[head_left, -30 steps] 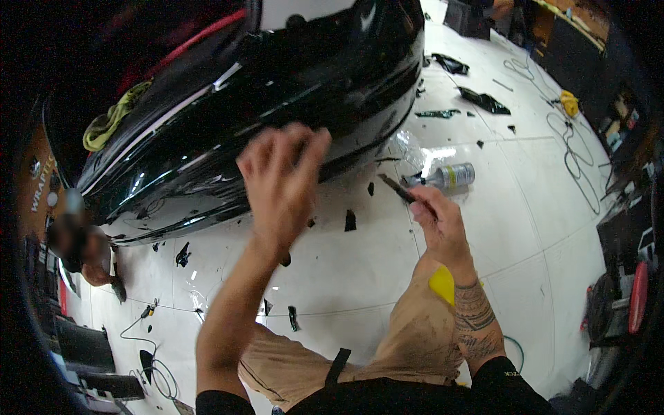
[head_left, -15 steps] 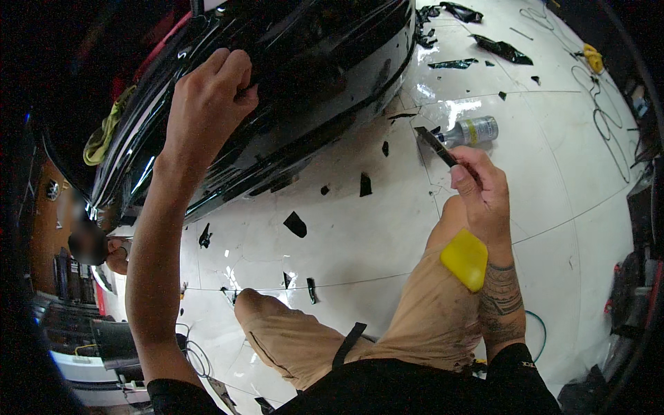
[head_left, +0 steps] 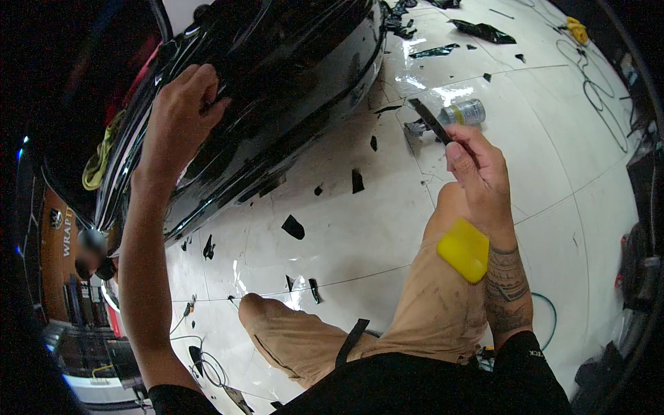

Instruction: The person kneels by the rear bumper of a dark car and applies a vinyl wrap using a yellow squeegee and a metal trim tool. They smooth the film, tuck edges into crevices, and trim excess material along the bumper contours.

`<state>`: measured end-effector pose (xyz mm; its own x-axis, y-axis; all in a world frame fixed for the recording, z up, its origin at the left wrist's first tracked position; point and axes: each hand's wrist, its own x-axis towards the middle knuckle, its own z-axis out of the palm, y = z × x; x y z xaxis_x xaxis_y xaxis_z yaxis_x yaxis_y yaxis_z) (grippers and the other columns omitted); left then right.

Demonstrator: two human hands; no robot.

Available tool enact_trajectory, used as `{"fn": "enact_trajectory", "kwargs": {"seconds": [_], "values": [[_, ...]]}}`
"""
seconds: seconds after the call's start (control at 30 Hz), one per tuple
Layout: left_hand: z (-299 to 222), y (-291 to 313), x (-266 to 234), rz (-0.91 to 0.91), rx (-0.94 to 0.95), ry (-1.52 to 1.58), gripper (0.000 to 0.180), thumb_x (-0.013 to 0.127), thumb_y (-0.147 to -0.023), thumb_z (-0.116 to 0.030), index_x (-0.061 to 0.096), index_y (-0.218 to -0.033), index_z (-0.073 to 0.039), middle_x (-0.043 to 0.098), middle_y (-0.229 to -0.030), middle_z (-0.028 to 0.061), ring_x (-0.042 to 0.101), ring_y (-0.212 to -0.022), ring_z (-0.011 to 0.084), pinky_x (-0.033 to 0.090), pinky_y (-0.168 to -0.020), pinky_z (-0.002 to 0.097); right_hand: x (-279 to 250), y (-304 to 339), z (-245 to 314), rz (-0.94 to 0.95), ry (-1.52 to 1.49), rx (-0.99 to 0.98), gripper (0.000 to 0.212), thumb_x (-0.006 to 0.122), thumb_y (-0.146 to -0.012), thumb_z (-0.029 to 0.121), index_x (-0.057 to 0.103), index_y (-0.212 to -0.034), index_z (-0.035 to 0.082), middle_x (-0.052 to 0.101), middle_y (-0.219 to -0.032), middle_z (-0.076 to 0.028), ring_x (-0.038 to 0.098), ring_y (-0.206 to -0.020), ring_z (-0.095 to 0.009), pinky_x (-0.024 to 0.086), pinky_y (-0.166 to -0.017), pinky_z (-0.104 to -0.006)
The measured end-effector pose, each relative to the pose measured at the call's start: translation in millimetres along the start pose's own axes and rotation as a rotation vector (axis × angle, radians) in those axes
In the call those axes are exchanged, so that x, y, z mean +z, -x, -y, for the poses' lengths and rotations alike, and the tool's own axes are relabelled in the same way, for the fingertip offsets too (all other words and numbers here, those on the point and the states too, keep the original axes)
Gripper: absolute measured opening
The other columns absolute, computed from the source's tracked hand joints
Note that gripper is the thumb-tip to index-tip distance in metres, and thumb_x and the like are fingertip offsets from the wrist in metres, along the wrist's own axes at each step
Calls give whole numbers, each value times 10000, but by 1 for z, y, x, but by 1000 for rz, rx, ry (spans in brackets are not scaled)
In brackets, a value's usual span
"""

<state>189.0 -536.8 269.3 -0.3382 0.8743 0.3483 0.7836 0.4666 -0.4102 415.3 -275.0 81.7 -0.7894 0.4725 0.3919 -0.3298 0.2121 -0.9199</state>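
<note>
My left hand (head_left: 181, 114) is raised over the glossy black car body (head_left: 277, 83), its fingers curled and pinched. What they hold, if anything, is lost against the dark surface. In my right hand (head_left: 477, 158), thumb and fingers grip a slim black utility knife (head_left: 430, 122), its tip pointing up and to the left, away from the car. A yellow squeegee card (head_left: 463, 250) lies on my right thigh, close to the wrist. Beyond the knife, a clear spray bottle (head_left: 462, 113) lies on its side on the floor.
Black film scraps (head_left: 293, 227) are scattered over the white tiled floor (head_left: 387, 228). A yellow-green cloth (head_left: 102, 155) hangs at the car's left side. Another person (head_left: 93, 252) is at the far left. Hoses (head_left: 596, 86) and a yellow item (head_left: 577, 31) lie at the upper right.
My left hand has moved left and slightly down along the car, still pinched. The right hand keeps the knife, now slightly further left in view. The whole view has shifted a little.
</note>
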Motion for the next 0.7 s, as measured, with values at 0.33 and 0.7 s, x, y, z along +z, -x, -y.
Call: {"fn": "enact_trajectory", "kwargs": {"seconds": [0.33,0.7], "values": [[-18,-10,19,-169,-153,-86,398,752,-828,-356,484,-831,-63,497,-743,84,549,-638,277,456,-572,398,-18,10,-14,-108,26,51,575,623,-923,512,456,-620,52,357,-587,49,319,-583,-67,254,-510,-271],[-19,-48,39,-399,69,-221,431,744,-823,-447,504,-890,-95,554,-788,52,598,-630,183,529,-518,323,-12,17,-4,-197,95,124,625,554,-941,567,455,-597,54,363,-577,53,309,-580,-67,237,-522,-264]]}}
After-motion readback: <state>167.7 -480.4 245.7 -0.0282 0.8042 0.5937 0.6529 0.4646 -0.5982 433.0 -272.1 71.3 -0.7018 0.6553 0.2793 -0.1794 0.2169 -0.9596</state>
